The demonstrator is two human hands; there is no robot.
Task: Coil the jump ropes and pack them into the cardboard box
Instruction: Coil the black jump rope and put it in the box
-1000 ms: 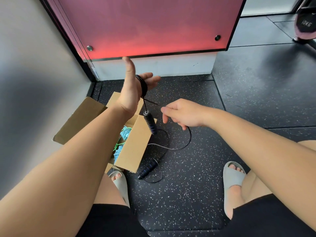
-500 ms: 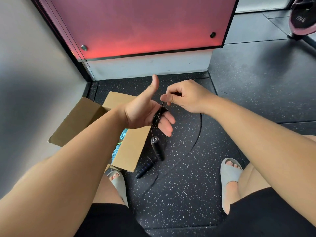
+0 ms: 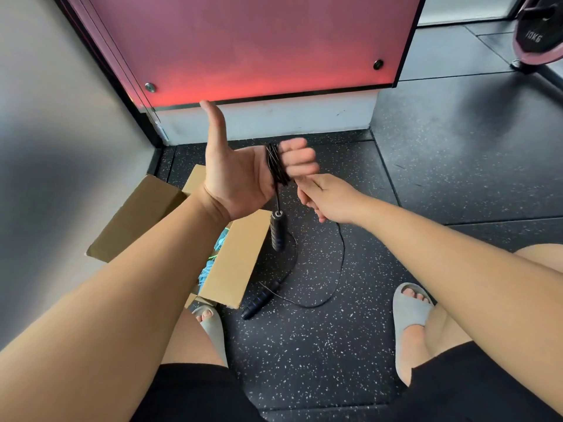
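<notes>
My left hand (image 3: pixel 237 178) is raised palm toward me with the thumb up. A black jump rope coil (image 3: pixel 276 166) is wound around its fingers, which look slightly curled. One black handle (image 3: pixel 277 231) hangs from the coil. Just below the left fingers, my right hand (image 3: pixel 329 196) pinches the loose rope (image 3: pixel 341 263), which trails down to the floor and loops back to the second handle (image 3: pixel 259 300). The open cardboard box (image 3: pixel 234 257) sits under my left forearm, with a blue and green rope (image 3: pixel 210 269) inside.
The floor is dark speckled rubber. A grey wall (image 3: pixel 61 147) stands close on the left and a red panel (image 3: pixel 249 47) ahead. A 10 kg weight plate (image 3: pixel 539 32) leans at the far right. My sandalled feet (image 3: pixel 408 312) flank the rope, the left sandal (image 3: pixel 213 327) beside the box.
My right hand has dropped from above the left fingers to below them, carrying the rope round. The left hand has risen and turned palm up. Less rope lies on the floor.
</notes>
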